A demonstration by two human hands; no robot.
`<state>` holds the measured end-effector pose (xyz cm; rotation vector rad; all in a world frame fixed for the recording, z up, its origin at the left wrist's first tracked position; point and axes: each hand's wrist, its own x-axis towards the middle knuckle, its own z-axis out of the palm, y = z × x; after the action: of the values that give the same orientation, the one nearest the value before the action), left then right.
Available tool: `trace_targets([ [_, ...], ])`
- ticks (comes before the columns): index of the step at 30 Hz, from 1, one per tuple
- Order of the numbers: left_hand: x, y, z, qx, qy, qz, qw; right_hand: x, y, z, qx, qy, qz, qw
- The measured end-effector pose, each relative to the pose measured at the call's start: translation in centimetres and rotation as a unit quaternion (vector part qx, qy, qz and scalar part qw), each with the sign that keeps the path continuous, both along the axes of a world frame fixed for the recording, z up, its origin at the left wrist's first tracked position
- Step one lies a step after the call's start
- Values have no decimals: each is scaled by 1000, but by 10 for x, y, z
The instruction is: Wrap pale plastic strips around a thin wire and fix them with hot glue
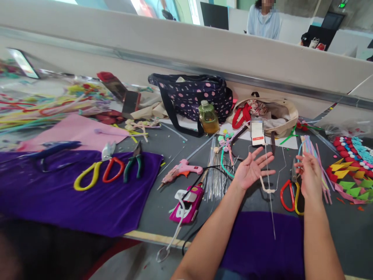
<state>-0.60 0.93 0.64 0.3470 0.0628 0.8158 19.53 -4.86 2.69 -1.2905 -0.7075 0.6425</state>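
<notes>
Near the worktop's front edge, between my open, empty left hand (252,169) and loosely curled right hand (309,177), lies a thin wire frame (269,163): light, springy, best pinched at its wrapped joint.

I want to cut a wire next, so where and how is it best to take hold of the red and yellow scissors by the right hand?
Grip the red and yellow scissors by the handle loops, which lie toward the person at the near end while the blades point away. The right hand hovers just above them, so coming straight down from the near right side likely suits best, clear of the thin wire on their left.
</notes>
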Motion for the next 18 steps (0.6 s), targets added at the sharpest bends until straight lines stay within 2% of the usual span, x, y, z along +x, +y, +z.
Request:
trace_targets([
  [6,-1,1,2,-6,2,38,999,-30,-50,-18,-104,49,143,983],
  [11,1,-1,3,8,0,45,999,-62,-60,-28,-189,116,311,924],
  [13,2,-2,2,18,7,40,999,-71,-57,-31,-186,130,315,922],
  [18,5,-1,-1,34,94,50,994,-76,-52,-41,-150,122,239,952],
])
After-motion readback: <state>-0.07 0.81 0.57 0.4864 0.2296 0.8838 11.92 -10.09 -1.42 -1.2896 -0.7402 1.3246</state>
